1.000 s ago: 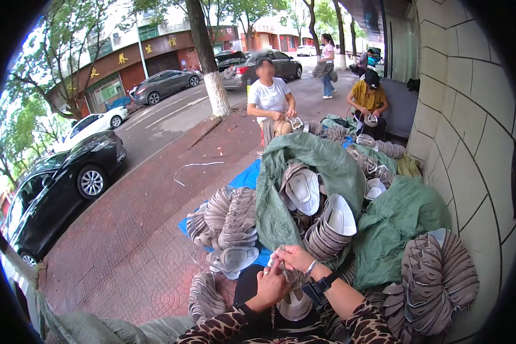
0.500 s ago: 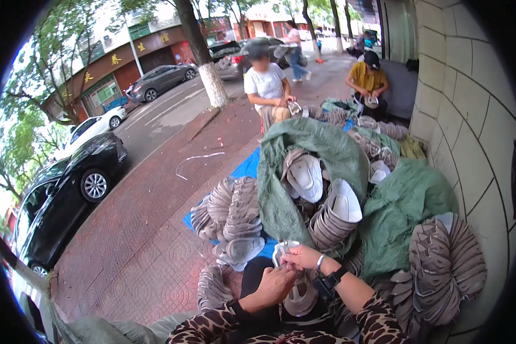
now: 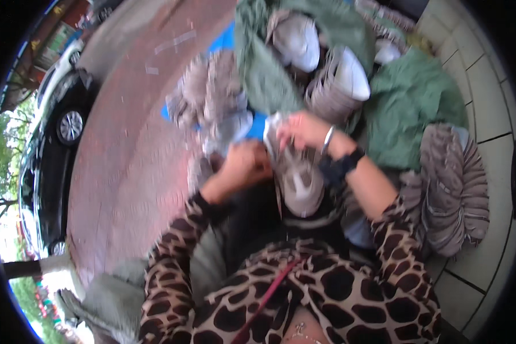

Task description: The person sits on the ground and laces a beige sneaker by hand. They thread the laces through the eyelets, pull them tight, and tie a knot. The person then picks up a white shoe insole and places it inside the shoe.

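Change: since the earlier picture the view has tipped down; the street people are gone from sight, and the hands and grey piece now sit in the middle.
Ground: red brick pavement (image 3: 120,149) on the left, pale tiles (image 3: 487,86) on the right.
Car: a black car (image 3: 51,149) stands far left, well apart from the hands.
Green cloth: big green sacks (image 3: 412,109) lie behind the hands, with stacks of grey shoe pieces (image 3: 452,183) inside and beside them.
Grey piece: a grey and white shoe piece (image 3: 297,178) is held over the lap, between both hands.
Right hand (image 3: 306,129): fingers closed on the top end of the grey piece; a bracelet and dark wristband sit on the wrist.
Left hand (image 3: 243,166): fingers curled tight at the left edge of the grey piece; it is blurry.
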`<action>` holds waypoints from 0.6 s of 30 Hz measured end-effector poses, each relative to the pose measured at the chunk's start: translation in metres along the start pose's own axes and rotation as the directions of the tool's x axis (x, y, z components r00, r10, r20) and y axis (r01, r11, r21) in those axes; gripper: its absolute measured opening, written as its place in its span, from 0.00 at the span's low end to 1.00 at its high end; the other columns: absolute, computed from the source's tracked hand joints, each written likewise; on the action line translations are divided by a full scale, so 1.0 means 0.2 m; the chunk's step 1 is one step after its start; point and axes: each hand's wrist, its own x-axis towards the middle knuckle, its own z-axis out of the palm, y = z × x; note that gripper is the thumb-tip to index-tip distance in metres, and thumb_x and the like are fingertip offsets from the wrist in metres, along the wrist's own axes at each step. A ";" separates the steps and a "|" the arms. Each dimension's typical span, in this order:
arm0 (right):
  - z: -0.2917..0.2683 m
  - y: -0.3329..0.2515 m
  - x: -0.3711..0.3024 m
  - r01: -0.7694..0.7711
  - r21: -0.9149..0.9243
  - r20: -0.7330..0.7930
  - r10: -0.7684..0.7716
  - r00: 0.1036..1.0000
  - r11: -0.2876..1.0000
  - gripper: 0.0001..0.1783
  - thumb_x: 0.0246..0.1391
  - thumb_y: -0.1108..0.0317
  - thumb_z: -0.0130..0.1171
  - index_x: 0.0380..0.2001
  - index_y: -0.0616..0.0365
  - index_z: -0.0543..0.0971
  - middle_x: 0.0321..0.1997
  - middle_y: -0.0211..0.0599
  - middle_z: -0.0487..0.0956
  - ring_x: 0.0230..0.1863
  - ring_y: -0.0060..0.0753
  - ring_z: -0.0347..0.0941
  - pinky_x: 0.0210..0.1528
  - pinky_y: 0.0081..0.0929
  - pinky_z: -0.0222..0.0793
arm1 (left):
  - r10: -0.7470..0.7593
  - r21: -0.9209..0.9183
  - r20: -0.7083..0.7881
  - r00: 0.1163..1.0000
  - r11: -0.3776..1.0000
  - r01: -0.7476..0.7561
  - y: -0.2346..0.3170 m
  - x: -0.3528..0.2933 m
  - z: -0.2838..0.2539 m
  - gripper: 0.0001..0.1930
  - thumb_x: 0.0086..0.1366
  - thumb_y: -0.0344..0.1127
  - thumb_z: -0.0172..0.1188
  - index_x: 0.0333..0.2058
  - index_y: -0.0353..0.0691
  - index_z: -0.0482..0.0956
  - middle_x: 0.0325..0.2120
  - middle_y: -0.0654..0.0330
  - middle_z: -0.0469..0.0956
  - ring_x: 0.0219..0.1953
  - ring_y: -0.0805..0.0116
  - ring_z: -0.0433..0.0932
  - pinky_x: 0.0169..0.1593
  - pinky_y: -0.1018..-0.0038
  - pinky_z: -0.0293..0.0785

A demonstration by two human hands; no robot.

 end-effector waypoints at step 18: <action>-0.09 -0.13 0.14 -0.102 0.015 0.018 0.102 0.995 0.995 0.15 0.66 0.59 0.50 0.39 0.60 0.79 0.33 0.39 0.83 0.11 0.06 0.53 0.14 0.08 0.49 | -0.101 -0.296 -0.017 0.995 0.951 0.091 -0.07 -0.01 0.02 0.06 0.53 0.32 0.68 0.30 0.44 0.81 0.32 0.60 0.74 0.39 0.61 0.75 0.43 0.68 0.72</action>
